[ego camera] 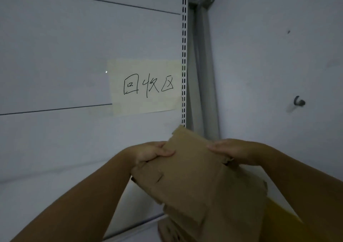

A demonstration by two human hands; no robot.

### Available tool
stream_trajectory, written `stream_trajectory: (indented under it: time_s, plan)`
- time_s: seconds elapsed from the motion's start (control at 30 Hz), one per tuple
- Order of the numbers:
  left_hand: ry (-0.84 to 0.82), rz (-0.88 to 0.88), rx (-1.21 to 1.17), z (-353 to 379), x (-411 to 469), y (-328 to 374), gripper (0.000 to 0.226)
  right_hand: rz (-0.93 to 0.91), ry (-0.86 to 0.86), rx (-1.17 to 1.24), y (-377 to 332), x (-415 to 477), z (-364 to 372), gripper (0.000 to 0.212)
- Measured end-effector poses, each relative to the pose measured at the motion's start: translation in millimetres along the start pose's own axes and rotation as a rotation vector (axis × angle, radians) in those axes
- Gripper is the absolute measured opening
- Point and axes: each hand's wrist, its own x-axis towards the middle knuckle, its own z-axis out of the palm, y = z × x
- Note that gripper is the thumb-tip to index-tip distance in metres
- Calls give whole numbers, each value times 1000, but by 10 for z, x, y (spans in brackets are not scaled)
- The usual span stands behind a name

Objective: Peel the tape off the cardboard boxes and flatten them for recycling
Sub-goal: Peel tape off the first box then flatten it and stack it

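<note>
The cardboard point(194, 176) is showing plain tan-brown, the surface point(278, 223) beside it bright yellow. The paper sign point(146, 85) is looking pale cream w/ black handwriting; wall panels point(55, 46) are reading grey-white w/ dark seams.

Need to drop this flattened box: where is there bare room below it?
A bare strip shows left of the pile, along the foot of the panel. Under the box it is crowded: the pile and a yellow thing fill it. The corner above holds a grey brace.
</note>
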Motion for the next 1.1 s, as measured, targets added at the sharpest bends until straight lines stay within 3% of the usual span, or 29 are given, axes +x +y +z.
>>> stream_trajectory:
  time_s: [0.07,0.27,0.37,0.43,0.47,0.53,0.63,0.7,0.77,0.83,0.93,1.0,1.1]
  plan:
    - [38,-16,22,22,-20,76,50,-66,-96,-60,82,188,-54,67]
    - [293,-157,55,-193,-159,146,64,-132,-137,3,254,737,13,66]
    - [679,-133,302,-299,-51,190,38,-118,-70,82,285,966,-29,54]
    - [989,28,504,-343,147,194,22,-54,20,108,371,1091,-67,43]
    - [1053,104,585,-329,266,199,19,1,73,111,438,1154,-72,42]
    - [929,144,686,-173,474,161,22,125,140,80,546,1216,-27,49]
    - [522,-72,986,136,892,-191,47,220,137,-27,623,1323,96,55]
    - [423,-149,1188,228,1087,-460,65,184,167,-222,619,1382,180,48]
    - [424,-149,1272,148,1209,-610,71,43,293,-573,609,1473,263,40]
    - [419,-134,1294,9,1262,-662,73,-133,421,-739,595,1566,349,37]
    - [422,-127,1279,-87,1309,-689,72,-370,348,-684,527,1717,470,47]
    - [454,-123,1287,-74,1321,-710,68,-404,244,-634,490,1768,567,41]
    - [518,-112,1248,-45,1302,-719,59,-430,269,-573,560,1811,649,39]
